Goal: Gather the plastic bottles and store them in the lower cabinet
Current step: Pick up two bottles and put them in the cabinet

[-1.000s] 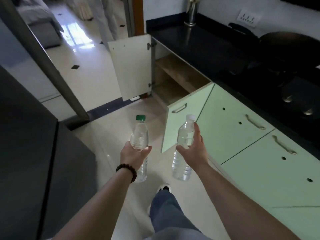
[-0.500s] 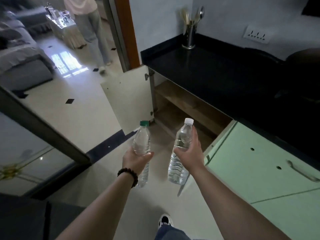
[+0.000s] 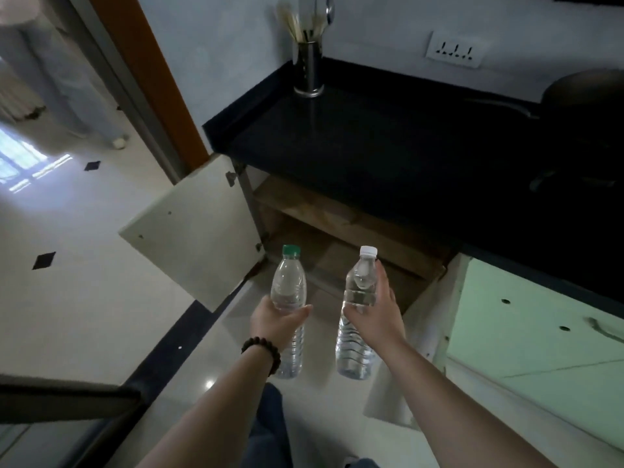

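Left hand [image 3: 275, 320] fingers clamp the green-capped bottle [image 3: 288, 292]; right hand [image 3: 378, 315] fingers clamp the white-capped bottle [image 3: 359, 298] mid-body: probably light, thin-walled, crushable, slippery.

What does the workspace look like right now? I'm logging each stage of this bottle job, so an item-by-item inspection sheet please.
Surface: black countertop, mostly bare; pale tiled floor below.
Job's things: green-capped bottle and white-capped bottle, both upright, carried in front of the lower cabinet, whose door stands open.
Clutter: steel utensil holder and a dark pan on the countertop.
Hands: left hand holds the green-capped bottle; right hand holds the white-capped bottle.
Cables: nothing seen.
Surroundings: wall socket; another person's legs beyond the doorway.
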Demonstrator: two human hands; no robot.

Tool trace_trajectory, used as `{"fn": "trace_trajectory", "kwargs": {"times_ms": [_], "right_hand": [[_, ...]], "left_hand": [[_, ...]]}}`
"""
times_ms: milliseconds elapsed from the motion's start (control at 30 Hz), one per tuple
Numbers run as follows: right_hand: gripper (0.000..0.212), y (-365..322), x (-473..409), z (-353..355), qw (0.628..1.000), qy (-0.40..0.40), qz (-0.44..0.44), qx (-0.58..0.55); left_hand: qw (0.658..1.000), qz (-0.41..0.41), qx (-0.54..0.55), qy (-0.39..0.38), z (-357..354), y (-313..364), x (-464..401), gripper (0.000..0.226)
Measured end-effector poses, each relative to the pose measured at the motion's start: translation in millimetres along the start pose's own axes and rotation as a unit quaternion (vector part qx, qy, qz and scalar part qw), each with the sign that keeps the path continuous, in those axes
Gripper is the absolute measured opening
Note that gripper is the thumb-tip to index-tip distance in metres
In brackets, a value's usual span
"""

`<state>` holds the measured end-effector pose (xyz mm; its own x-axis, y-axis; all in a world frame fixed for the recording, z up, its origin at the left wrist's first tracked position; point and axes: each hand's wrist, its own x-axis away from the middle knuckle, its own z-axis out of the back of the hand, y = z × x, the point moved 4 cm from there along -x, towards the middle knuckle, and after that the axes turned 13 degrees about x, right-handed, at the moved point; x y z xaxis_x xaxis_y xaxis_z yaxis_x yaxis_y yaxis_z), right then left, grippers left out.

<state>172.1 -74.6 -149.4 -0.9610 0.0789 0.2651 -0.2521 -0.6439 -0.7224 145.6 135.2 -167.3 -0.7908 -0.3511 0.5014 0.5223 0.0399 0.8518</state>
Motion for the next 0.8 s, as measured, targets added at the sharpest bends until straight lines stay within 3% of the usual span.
{"fn": "trace_trajectory", "kwargs": {"times_ms": [233,367,500,600,800], "right_hand": [[0.103,-36.4,-57.7,-56.8,0.995,0.042,-0.083,0.032],[0.102,-54.2,-78.3,-83.4,0.988,0.063,-0.141,0.026],[0.099,-67.5,-100.9,-106.0,0.983,0.07,-0.169,0.011],[0.094,-68.1,-124.5,-122.1,0.979,0.069,-0.19,0.007],[0.091,-24.7,-213.2,-168.7,0.975,0.081,-0.203,-0.027]], "left_hand": [[0.992,0.024,-0.063,-0.104,33.9,23.4,-121.1,0.052],[0.979,0.035,-0.12,-0.16,58.2,44.9,-178.5,0.061],[0.957,0.037,-0.185,-0.221,62.1,60.8,-225.6,0.05],[0.939,0.05,-0.218,-0.261,53.1,60.8,-258.5,0.026],[0.939,0.061,-0.182,-0.284,11.8,23.8,-345.2,0.017]]}}
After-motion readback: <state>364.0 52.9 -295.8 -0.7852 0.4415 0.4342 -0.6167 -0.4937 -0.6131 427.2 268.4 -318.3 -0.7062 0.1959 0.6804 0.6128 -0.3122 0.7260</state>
